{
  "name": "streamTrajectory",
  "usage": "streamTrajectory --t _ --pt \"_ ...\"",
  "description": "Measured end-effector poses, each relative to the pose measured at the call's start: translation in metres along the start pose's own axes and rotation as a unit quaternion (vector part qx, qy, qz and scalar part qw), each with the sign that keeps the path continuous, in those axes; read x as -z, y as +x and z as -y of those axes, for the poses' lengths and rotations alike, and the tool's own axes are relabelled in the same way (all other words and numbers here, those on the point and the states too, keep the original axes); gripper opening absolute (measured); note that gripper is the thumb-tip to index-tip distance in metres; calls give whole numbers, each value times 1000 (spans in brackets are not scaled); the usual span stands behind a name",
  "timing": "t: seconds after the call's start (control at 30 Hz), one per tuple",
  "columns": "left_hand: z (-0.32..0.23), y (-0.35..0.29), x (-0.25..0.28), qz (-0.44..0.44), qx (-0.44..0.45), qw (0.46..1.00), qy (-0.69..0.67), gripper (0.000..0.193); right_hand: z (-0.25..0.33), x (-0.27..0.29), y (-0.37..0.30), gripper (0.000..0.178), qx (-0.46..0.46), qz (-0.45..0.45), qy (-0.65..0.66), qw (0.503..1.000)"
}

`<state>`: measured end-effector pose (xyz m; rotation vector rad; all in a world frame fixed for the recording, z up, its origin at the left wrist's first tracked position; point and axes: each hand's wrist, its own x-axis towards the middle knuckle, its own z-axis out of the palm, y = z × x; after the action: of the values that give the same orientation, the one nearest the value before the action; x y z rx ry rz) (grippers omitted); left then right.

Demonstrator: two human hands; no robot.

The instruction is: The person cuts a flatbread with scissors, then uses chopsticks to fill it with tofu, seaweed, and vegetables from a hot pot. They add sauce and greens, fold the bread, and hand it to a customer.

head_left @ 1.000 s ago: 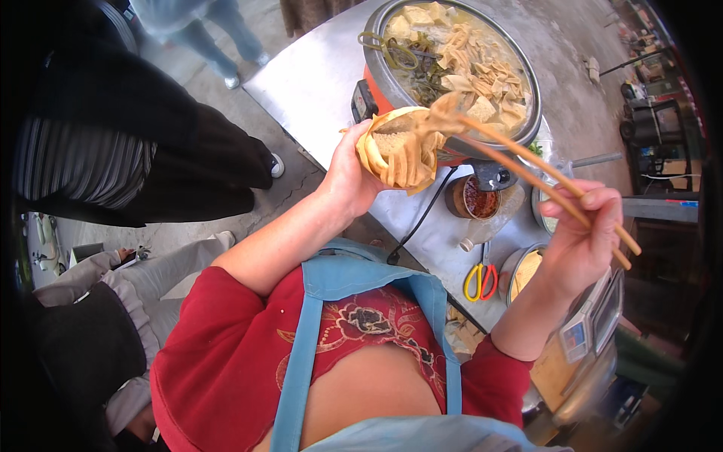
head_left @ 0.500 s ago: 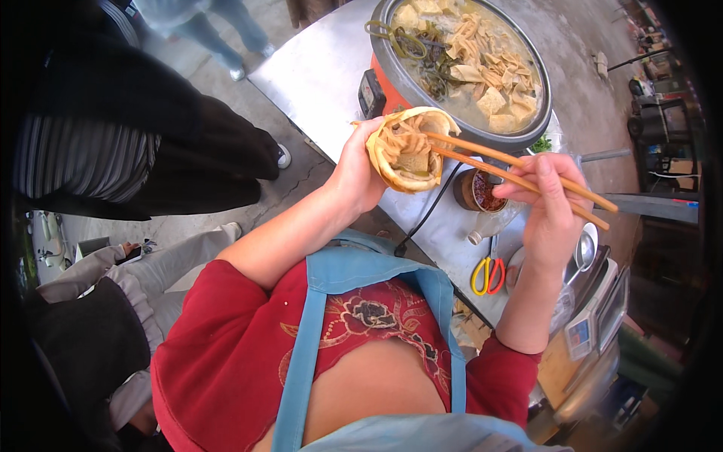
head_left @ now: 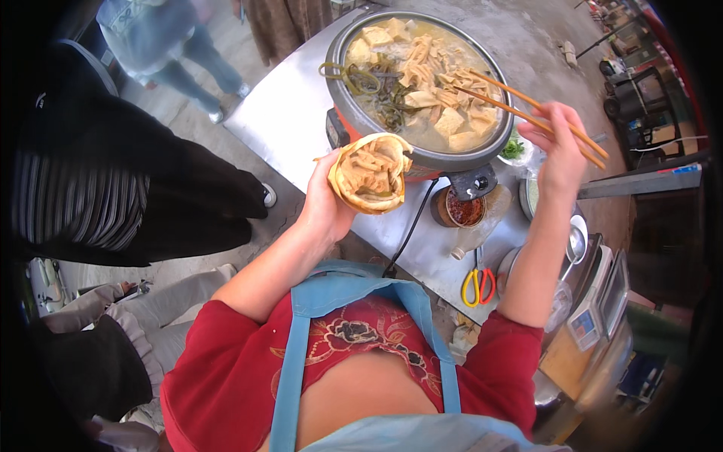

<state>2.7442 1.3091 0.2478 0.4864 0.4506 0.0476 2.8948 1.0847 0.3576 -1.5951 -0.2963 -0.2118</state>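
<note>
In my left hand (head_left: 325,197) is a round flatbread pocket (head_left: 348,197), its mouth facing up and filled with pale brown tofu strips (head_left: 376,169). My right hand (head_left: 559,143) grips a pair of wooden chopsticks (head_left: 520,105), whose tips reach over a large round electric pot (head_left: 343,124). Broth fills this pot, along with tofu skin strips (head_left: 425,64), tofu chunks (head_left: 449,123) and dark green kelp (head_left: 382,94). The chopstick tips are at the tofu strips on the pot's right side; I cannot tell whether they pinch any.
Below the pot stand a jar of red chili sauce (head_left: 465,209), a clear bottle (head_left: 482,226) and scissors with yellow and red handles (head_left: 478,288). Chopped greens (head_left: 513,148) sit beside the pot. A black cord (head_left: 407,237) crosses the metal table (head_left: 279,105). People stand and sit at left.
My right hand has carried the chopsticks from the bread's filling up and over the pot. The view has shifted, and the bread stays in my left hand.
</note>
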Motion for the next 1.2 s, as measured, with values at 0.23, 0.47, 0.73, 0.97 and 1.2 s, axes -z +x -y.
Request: streamTrajectory --t 0.23,0.47,0.73,0.97,1.2 --pt "0 -17 -2 -17 -12 1000 12 48 -33 -12 39 29 -25 -43 74 996" --pt "-11 -21 0 11 -29 999 15 52 7 15 26 29 84 -64 156 982" --pt "-17 -17 2 32 -21 999 21 53 57 21 9 27 127 -1 177 976" --pt "-10 -14 5 48 -22 999 -1 54 84 4 -28 31 110 154 290 938" --pt "-10 -22 0 64 -29 997 -26 55 49 -36 -93 33 -23 128 331 935"
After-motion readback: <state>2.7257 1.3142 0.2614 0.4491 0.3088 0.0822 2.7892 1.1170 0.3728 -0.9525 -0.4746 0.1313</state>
